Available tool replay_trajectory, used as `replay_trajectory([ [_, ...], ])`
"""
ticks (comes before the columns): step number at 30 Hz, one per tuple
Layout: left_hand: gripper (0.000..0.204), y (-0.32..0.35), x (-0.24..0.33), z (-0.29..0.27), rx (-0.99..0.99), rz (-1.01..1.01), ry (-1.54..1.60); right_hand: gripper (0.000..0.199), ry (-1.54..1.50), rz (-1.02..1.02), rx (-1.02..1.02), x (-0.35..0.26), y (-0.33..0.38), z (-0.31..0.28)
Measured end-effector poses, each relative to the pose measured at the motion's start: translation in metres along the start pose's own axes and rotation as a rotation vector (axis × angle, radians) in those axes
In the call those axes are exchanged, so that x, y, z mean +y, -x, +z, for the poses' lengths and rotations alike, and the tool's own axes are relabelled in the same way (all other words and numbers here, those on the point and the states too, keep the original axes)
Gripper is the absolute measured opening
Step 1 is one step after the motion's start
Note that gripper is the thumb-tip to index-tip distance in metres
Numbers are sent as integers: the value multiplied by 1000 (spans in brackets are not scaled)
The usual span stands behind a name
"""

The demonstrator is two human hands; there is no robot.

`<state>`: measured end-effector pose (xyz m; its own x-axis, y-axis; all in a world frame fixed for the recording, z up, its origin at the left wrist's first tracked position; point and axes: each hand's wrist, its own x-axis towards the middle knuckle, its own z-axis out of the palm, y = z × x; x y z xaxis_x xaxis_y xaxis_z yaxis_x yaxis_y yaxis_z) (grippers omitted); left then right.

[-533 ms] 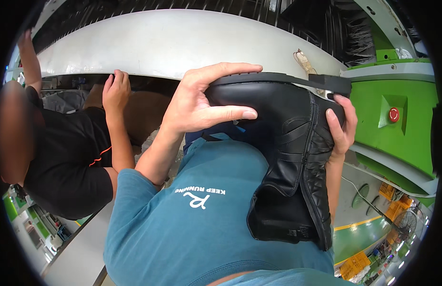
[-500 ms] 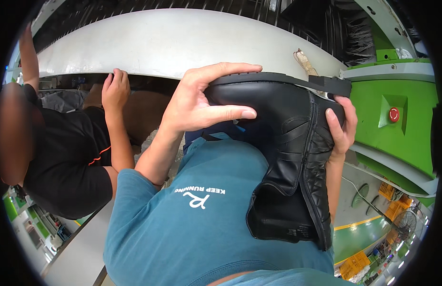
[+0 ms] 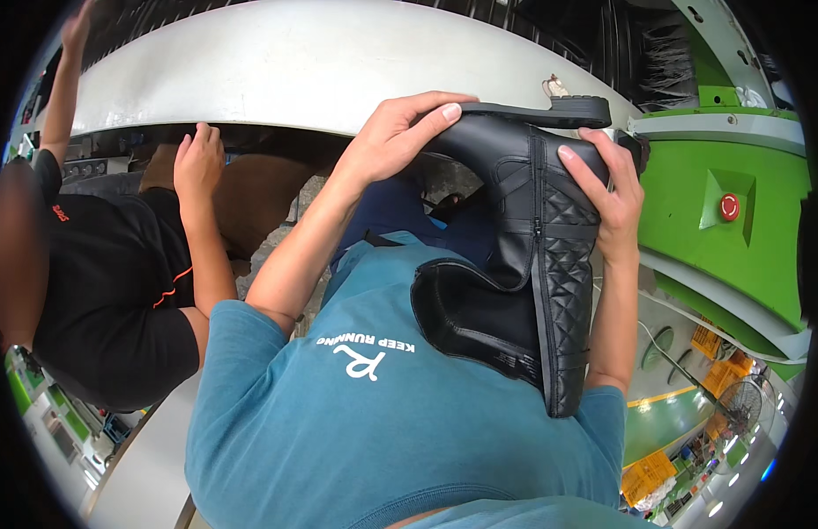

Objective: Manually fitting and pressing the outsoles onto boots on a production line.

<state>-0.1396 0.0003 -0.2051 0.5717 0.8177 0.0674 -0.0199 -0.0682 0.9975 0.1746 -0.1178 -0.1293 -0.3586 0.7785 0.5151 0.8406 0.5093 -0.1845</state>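
Observation:
A tall black boot (image 3: 515, 189) with a quilted shaft and a side zipper is held up in front of my chest. Its sole and block heel face away from me, and its open top points back toward my body. My left hand (image 3: 396, 137) grips the toe end, thumb and fingers pinching the front of the sole. Around the heel end, my right hand (image 3: 616, 189) is closed, with its thumb on the leather near the heel. The palm side of the right hand is partly hidden by the boot.
A white work surface (image 3: 277, 66) curves across the far side, before a dark slatted area. To the right stands a green machine housing (image 3: 762, 264) with a red button (image 3: 730, 207). A co-worker in a black shirt (image 3: 118, 300) sits close on my left. A fan (image 3: 746, 401) stands farther right.
The boot has moved up and left and turned, so more of its quilted side and the heel shows. My left thumb has shifted from the upper onto the sole edge.

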Motion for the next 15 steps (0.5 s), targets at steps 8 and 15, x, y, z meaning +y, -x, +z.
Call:
replay_trajectory([
  [8,41,-3,-3,4,56,13,-2,52,-50,88,-46,2,-4,0],
  [15,38,-8,1,4,6,40,-26,52,-85,169,-79,5,-2,0],
])
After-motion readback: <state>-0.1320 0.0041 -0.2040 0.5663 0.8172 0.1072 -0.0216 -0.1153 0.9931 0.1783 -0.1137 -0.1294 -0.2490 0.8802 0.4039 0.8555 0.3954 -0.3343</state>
